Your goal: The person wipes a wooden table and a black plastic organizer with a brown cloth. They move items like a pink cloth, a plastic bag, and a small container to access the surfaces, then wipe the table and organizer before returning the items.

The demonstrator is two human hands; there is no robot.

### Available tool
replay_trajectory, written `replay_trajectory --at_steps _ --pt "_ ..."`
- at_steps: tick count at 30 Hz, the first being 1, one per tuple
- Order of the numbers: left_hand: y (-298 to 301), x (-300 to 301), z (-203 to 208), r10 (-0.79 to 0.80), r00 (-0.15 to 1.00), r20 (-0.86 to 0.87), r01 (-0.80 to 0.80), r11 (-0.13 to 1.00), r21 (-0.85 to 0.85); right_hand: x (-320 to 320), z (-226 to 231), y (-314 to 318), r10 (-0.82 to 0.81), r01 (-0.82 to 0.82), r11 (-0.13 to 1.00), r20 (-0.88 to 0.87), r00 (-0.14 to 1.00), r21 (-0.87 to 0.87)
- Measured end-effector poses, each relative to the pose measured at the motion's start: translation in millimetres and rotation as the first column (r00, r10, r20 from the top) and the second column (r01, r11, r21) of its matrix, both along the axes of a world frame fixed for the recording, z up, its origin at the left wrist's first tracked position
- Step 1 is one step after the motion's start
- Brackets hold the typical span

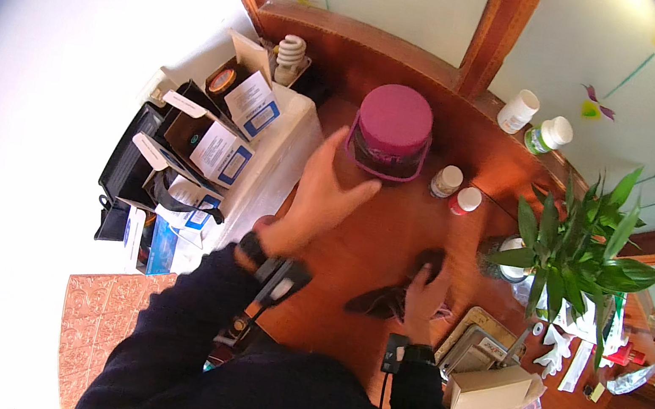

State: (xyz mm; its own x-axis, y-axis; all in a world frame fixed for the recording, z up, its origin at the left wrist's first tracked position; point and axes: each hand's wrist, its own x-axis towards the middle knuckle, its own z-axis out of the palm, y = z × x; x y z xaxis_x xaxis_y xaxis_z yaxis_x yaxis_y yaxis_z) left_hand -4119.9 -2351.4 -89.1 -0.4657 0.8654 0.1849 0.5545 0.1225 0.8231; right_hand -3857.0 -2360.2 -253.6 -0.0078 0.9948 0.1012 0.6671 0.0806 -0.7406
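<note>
My left hand (322, 195) is open, thumb and fingers spread, just to the near left of a jar with a purple lid (396, 119) and a purple carrying handle. Its fingertips come close to the jar; whether they touch it I cannot tell. Nothing shows in that palm. Over the wooden table, my right hand (424, 301) has its fingers closed on a dark, soft-looking thing (376, 300), blurred, whose kind I cannot make out. A small white-capped bottle (446, 181) and a red bottle with a white cap (465, 201) stand right of the jar.
Open boxes (212, 150) sit on a white bin (293, 126) at left, beside a spiral bulb (289, 59). A leafy plant (577, 253) leans over the right side. Two bottles (519, 111) stand on the far ledge. A tray (480, 349) and a cardboard box (488, 393) lie near right.
</note>
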Motion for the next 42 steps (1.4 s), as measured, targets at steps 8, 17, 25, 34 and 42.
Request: replay_trajectory --at_steps 8,17,25,34,42 --pt "63 12 -33 0.339 0.29 0.895 -0.241 0.931 -0.274 1 -6 -3 0.274 -0.258 0.96 0.199 0.941 -0.105" --pt "76 -8 -10 0.282 -0.104 0.954 -0.164 0.941 -0.296 1 -12 -2 0.251 -0.238 0.967 0.176 0.952 -0.093" --pt "30 13 18 0.346 -0.19 0.919 -0.186 0.906 -0.38 5 -18 -3 0.225 -0.207 0.964 0.094 0.97 -0.164" --pt "-64 26 39 0.499 -0.157 0.852 -0.142 0.842 -0.52 9 -8 -5 0.268 -0.257 0.963 0.168 0.949 -0.085" --pt "-133 15 47 0.545 -0.009 0.838 -0.013 0.838 -0.545 -12 28 42 0.047 -0.075 0.981 -0.151 0.987 -0.179"
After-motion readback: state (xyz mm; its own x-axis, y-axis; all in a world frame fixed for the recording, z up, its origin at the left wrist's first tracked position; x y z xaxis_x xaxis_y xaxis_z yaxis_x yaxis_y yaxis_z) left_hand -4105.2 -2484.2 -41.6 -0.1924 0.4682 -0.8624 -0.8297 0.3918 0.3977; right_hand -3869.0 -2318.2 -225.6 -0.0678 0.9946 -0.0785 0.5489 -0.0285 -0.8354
